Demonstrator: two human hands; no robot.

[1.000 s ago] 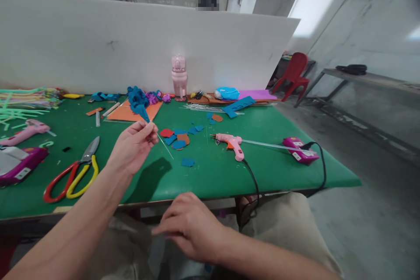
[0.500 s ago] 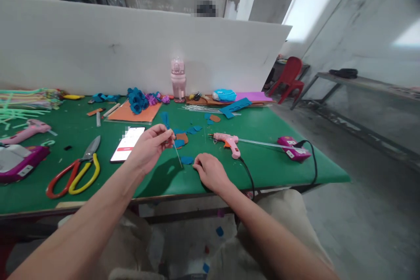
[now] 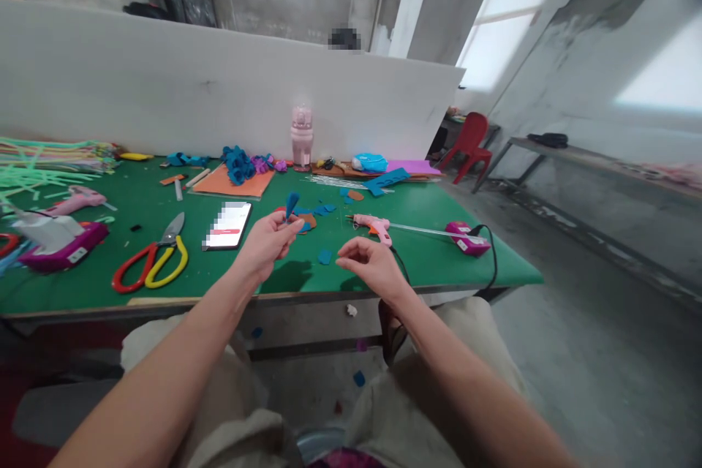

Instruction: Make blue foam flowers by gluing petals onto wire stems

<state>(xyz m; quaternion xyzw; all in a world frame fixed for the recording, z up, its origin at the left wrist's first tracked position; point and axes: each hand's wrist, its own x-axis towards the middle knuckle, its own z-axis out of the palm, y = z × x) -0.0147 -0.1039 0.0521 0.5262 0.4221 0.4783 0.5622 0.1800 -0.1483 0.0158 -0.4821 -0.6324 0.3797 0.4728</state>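
Two hands of mine hang over the near edge of a green table [image 3: 439, 263] that fills the middle of the frame, with a long white board [image 3: 164, 88] standing along its far side and grey concrete walls behind. A red chair [image 3: 470, 142] sits right of centre, beside a bench. On the green lie red-and-yellow scissors [image 3: 151, 263] at left, a phone [image 3: 227, 224], a pink glue gun [image 3: 376, 227] and scattered felt scraps [image 3: 325, 257]. My left hand [image 3: 268, 245] has thumb and fingers pressed together, pinching a small blue felt bud [image 3: 291, 203] that stands up just above my fingertips, near the frame's centre. My right hand [image 3: 370, 267] hovers just beside it, fingers loosely curled, thumb and forefinger nearly meeting; I cannot tell whether they hold anything.
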